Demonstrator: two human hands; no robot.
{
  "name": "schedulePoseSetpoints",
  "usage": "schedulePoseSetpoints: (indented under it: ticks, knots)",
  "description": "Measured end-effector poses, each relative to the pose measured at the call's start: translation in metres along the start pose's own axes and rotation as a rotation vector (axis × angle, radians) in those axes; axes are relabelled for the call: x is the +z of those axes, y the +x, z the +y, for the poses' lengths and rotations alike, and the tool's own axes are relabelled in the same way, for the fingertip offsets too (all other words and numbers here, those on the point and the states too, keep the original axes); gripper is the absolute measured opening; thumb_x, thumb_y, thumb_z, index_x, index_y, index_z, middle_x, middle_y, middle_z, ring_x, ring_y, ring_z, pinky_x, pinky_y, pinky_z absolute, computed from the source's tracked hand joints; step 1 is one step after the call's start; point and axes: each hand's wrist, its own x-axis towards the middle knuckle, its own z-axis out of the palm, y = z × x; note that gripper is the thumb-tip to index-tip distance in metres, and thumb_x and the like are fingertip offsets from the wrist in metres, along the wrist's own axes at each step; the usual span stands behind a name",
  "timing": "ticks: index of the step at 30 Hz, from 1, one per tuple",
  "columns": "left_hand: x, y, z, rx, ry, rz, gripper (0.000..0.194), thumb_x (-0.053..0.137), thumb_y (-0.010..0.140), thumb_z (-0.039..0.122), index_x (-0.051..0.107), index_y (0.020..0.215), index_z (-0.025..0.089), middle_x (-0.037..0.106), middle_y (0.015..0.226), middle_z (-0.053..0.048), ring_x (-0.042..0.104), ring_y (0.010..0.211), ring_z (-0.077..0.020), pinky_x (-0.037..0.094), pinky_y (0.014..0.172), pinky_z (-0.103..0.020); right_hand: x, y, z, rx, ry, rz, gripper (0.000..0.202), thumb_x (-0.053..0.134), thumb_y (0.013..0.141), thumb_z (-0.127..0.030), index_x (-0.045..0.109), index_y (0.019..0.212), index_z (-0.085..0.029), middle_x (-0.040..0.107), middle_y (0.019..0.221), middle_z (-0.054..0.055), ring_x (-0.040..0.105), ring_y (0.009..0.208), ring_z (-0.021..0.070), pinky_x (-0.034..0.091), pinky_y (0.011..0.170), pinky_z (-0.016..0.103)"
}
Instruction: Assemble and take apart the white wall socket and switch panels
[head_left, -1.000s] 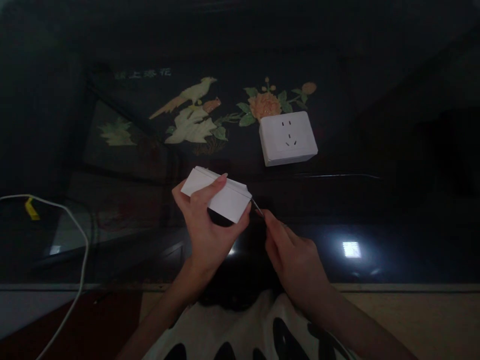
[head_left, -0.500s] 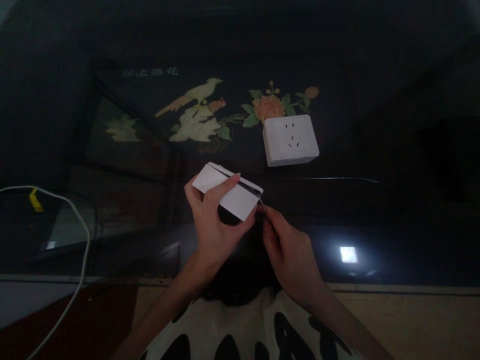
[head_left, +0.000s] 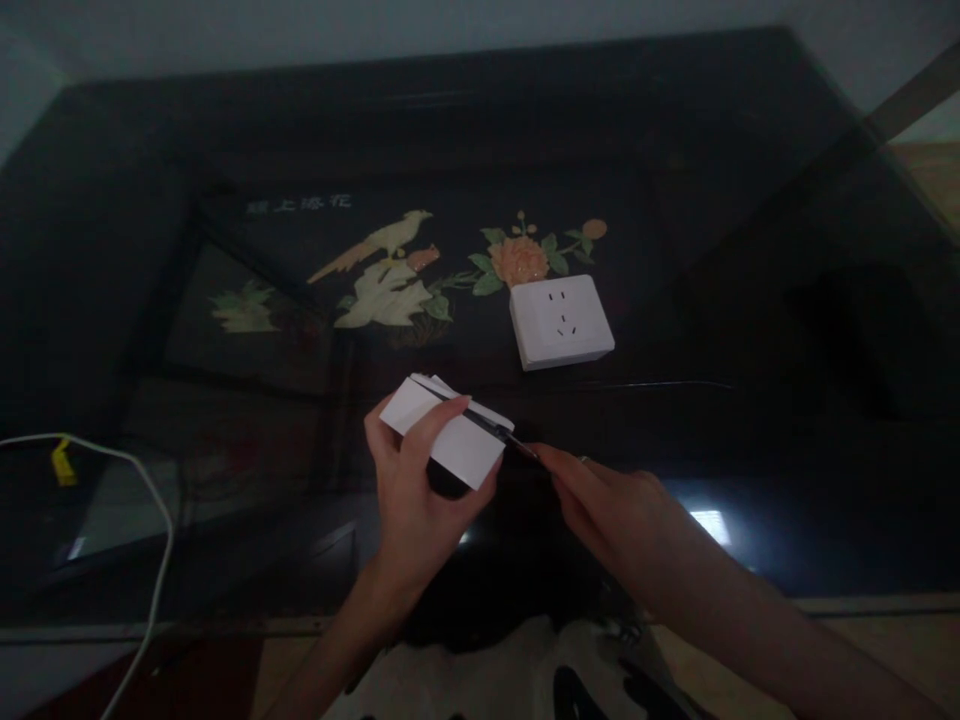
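Note:
My left hand (head_left: 412,490) is closed around a white box (head_left: 459,452), tilted above the table, with the thumb across its top edge. A dark gap runs along that edge, between the box body and a thin white plate. My right hand (head_left: 600,500) grips a thin dark metal tool (head_left: 523,447); its tip sits at the gap's right-hand corner. The tool's kind cannot be made out, since the fingers hide its other end. Beyond the hands, a white wall socket (head_left: 564,320) lies face up on the table.
The dark, glossy table (head_left: 675,200) carries an inlaid bird and flower picture (head_left: 390,270) and reflects light. A white cable (head_left: 161,540) with a yellow tag (head_left: 64,464) hangs over the table's left front part.
My right hand has swung outward to the right, and the metal tool lies at a flatter angle at the corner. The view has tilted up, showing the table's far edge.

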Motion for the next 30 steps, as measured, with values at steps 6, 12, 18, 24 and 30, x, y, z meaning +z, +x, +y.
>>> schedulePoseSetpoints:
  ticks: [6,12,18,24,30]
  knots:
    - [-0.001,0.001,0.0,0.001,0.004,-0.008,0.056,0.078,0.073,0.021,0.055,0.124,0.029,0.052,0.116,-0.007,0.053,0.117,-0.0308,0.054,0.09,-0.045,-0.016,0.003,0.015,-0.164,-0.241,-0.034,0.045,0.047,0.083,-0.001,0.055,0.126,-0.013,0.076,0.089,0.005,0.072,0.056,0.0187,0.049,0.044,0.029]
    - [-0.002,0.0,-0.001,-0.004,-0.002,-0.012,0.057,0.078,0.072,0.02,0.056,0.125,0.029,0.049,0.117,-0.007,0.055,0.115,-0.0292,0.055,0.09,-0.044,-0.051,0.029,0.039,-0.452,-0.464,-0.128,0.046,0.049,0.084,-0.002,0.058,0.127,-0.015,0.074,0.079,0.003,0.06,0.043,0.0145,0.031,0.04,0.03]
    - [-0.002,0.0,-0.005,-0.022,-0.04,-0.029,0.06,0.079,0.072,0.02,0.056,0.126,0.03,0.046,0.127,-0.008,0.052,0.121,-0.0312,0.051,0.098,-0.048,-0.066,0.048,0.054,-0.598,-0.477,-0.229,0.044,0.052,0.089,-0.009,0.059,0.13,-0.025,0.074,0.074,-0.001,0.058,0.047,0.0141,0.027,0.042,0.031]
    - [0.002,-0.002,-0.006,-0.064,-0.05,0.044,0.067,0.082,0.069,0.022,0.053,0.128,0.03,0.049,0.126,-0.007,0.053,0.12,-0.0307,0.048,0.1,-0.048,-0.042,0.019,0.05,-0.413,-0.317,-0.2,0.046,0.053,0.089,-0.007,0.054,0.135,-0.013,0.077,0.094,0.006,0.069,0.059,0.0164,0.045,0.047,0.028]
    - [0.0,0.002,-0.002,-0.368,-0.512,0.156,0.089,0.087,0.064,0.035,0.038,0.139,0.03,0.049,0.135,-0.008,0.057,0.119,-0.0286,0.051,0.098,-0.041,-0.001,-0.012,0.019,0.101,0.465,0.014,0.039,0.043,0.098,-0.021,0.057,0.134,-0.017,0.073,0.118,0.011,0.071,0.106,0.019,0.058,0.088,0.032]
